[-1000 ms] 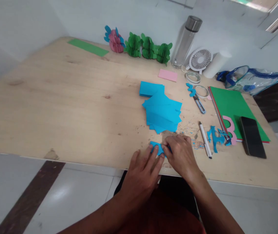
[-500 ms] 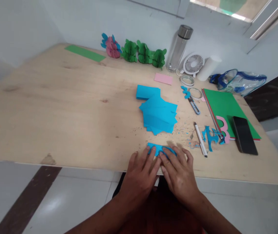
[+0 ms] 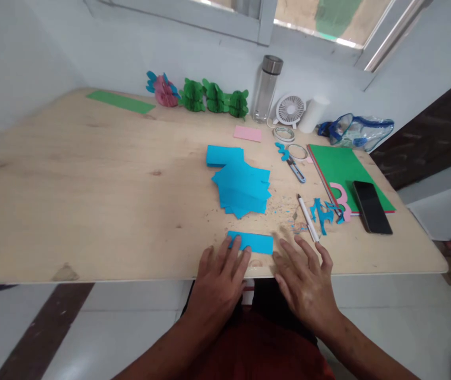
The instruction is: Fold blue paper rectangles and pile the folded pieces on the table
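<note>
A folded strip of blue paper (image 3: 259, 243) lies flat near the table's front edge. The fingertips of my left hand (image 3: 222, 274) rest on its left end, fingers stretched out. Just off the strip's right end, my right hand (image 3: 306, 282) lies with its fingers spread and holds nothing. Beyond the strip is a fanned pile of blue paper sheets (image 3: 243, 190), with a folded blue paper piece (image 3: 223, 155) at its back left. To the right of the pile, a white pen (image 3: 308, 217) lies beside blue paper scraps (image 3: 324, 214).
Along the wall stand green paper shapes (image 3: 214, 97), a pink paper shape (image 3: 165, 92), a glass bottle (image 3: 264, 92) and a small fan (image 3: 289, 110). A utility knife (image 3: 296, 170), tape rolls (image 3: 297, 152), green sheets (image 3: 352, 169) and a phone (image 3: 372, 207) lie at the right.
My right hand has lifted off the blue strip and moved right, uncovering it. My left hand stays on the strip's left end. The view has shifted.
</note>
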Available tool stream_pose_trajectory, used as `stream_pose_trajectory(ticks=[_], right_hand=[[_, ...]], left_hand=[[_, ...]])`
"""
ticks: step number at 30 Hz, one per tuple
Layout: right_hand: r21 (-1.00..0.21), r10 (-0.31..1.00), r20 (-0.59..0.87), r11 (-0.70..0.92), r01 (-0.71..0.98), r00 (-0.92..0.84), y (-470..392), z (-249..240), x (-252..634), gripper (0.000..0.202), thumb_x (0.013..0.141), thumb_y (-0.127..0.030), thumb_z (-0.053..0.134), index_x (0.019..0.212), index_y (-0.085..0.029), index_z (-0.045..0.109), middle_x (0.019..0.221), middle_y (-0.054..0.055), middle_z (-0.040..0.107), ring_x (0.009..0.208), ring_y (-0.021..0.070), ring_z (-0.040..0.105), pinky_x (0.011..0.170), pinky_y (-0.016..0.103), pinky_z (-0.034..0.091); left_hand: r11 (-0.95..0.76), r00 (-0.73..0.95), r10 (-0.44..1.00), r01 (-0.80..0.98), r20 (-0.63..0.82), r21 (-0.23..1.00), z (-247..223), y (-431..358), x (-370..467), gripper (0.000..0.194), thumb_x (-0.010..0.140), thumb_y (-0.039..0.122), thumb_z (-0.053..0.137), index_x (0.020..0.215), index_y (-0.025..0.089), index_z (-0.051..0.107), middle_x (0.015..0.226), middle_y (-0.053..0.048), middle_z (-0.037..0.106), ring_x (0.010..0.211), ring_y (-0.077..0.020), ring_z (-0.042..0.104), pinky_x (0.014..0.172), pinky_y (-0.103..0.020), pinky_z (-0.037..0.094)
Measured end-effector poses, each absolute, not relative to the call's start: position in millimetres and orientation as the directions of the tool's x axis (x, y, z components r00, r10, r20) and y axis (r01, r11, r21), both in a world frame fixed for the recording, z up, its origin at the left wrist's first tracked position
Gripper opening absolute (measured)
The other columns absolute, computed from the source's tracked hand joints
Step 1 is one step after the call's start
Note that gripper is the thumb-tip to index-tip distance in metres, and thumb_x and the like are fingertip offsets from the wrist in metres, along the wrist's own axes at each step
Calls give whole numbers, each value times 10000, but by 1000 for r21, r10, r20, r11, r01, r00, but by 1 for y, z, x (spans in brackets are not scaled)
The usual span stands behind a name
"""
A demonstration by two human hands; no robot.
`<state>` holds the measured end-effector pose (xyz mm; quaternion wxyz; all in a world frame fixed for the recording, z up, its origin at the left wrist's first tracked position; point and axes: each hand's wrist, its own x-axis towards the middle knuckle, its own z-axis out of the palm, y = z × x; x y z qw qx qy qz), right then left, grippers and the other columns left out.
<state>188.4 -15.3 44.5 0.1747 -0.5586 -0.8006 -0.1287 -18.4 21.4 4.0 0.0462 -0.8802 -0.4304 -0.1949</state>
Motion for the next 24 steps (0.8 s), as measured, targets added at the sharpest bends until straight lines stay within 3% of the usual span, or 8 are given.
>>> stream_pose_trajectory(ticks=[7, 14, 24], right_hand=[[46, 860, 340, 388, 920, -380, -7, 38, 163, 427, 932, -424, 478, 1312, -237, 530, 1377, 58, 529, 1350, 291, 330, 1118, 521, 140], [61, 846, 355, 403, 913, -397, -7, 26, 168, 418, 925, -418, 498, 1293, -225, 544, 1364, 58, 538, 1321, 298, 361, 1116, 531, 157], [-1, 855, 354, 406, 914, -379, -9, 26, 168, 454, 907, -410, 536, 1315, -212, 525, 1362, 82, 535, 1310, 308, 377, 1096, 550, 211]], left_hand=[[-627, 569, 732, 777, 375, 43, 7, 21, -19, 443, 884, 304, 485, 1312, 201, 533, 1440, -109, 454, 1318, -324, 412, 1031, -519, 302], [-667, 637, 695, 745, 334, -34, 10, 30, -40, 605, 810, 485, 607, 1316, 166, 521, 1443, -124, 450, 1324, -351, 402, 1053, -482, 332], [-704, 668, 649, 709, 364, -45, 18, 43, -73, 625, 881, 486, 501, 1392, 134, 425, 1446, -150, 440, 1303, -321, 431, 1049, -439, 336]])
